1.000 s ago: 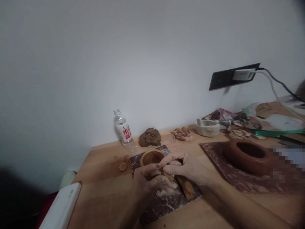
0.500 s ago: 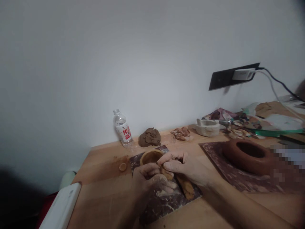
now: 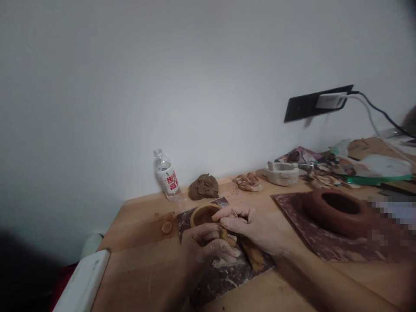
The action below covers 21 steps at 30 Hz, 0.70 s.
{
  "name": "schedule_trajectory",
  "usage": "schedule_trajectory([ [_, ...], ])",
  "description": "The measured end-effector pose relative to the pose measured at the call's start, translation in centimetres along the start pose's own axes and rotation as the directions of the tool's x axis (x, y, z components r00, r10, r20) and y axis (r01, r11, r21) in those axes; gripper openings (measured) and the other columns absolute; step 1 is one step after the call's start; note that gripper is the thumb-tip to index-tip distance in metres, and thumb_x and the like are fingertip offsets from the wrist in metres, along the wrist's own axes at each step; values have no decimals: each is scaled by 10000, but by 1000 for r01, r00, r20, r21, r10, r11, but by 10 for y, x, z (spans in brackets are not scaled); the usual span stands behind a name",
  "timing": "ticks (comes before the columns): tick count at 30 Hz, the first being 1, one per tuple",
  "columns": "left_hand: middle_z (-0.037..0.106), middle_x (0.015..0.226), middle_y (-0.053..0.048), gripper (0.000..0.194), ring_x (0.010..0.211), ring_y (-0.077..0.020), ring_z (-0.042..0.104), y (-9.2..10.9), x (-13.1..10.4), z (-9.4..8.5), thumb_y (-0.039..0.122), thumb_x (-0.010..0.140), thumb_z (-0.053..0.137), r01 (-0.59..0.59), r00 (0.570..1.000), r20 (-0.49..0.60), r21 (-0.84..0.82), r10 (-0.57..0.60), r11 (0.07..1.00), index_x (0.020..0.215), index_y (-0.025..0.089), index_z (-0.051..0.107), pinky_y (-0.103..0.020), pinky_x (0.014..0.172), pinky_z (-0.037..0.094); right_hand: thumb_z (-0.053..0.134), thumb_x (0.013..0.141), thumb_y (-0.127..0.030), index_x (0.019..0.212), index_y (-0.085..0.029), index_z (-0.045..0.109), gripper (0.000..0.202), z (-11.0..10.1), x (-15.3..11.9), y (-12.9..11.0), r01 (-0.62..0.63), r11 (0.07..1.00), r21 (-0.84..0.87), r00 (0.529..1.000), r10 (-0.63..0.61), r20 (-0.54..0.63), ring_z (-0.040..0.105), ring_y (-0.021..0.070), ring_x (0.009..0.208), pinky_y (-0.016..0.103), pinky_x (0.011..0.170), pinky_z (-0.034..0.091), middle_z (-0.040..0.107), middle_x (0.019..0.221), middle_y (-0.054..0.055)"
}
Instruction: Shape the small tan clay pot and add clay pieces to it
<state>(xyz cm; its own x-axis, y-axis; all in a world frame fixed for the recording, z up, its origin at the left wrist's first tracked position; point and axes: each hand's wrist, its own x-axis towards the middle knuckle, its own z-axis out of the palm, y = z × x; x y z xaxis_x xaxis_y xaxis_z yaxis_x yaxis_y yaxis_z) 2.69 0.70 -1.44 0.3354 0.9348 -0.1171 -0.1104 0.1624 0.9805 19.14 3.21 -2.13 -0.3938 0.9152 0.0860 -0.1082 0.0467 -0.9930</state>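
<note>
Over a dark, clay-smeared board [image 3: 224,281], both hands meet at the near side of a small yellowish clay bowl [image 3: 199,212]. My left hand [image 3: 206,247] curls its fingers around a lumpy piece of yellow clay [image 3: 229,238] against the bowl. My right hand [image 3: 245,223] is closed in a pinch just above that piece; a thin pale stick [image 3: 234,212] shows between its fingers, mostly hidden. Whether the clay piece is joined to the bowl cannot be made out. Below the right wrist lies a flat strip of yellow clay [image 3: 254,255].
A plastic bottle [image 3: 168,180], a brown clay lump [image 3: 204,187], crumpled scraps [image 3: 247,182] and a pale clay vessel [image 3: 282,174] line the wall. A reddish ring-shaped pot [image 3: 338,214] sits on another board [image 3: 299,225] at right. A small disc [image 3: 167,227] lies left.
My right fingertips have shifted slightly left and up over the bowl's near rim. My left hand stays nearly where it was, around the clay piece.
</note>
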Motion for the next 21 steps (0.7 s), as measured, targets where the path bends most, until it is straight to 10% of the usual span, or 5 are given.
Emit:
schedule_trajectory([
  [21,730,592,-66,224,504,-167,672,6,-2,7,321,577,829,-7,999,-45,-23,6,1000,682,137,759,-249,536,555,700,733,-509,928,-182,717,381,-1,1,6,-9,1000,23,1000,9,14,511,115,632,249,594,394,611,715,9],
])
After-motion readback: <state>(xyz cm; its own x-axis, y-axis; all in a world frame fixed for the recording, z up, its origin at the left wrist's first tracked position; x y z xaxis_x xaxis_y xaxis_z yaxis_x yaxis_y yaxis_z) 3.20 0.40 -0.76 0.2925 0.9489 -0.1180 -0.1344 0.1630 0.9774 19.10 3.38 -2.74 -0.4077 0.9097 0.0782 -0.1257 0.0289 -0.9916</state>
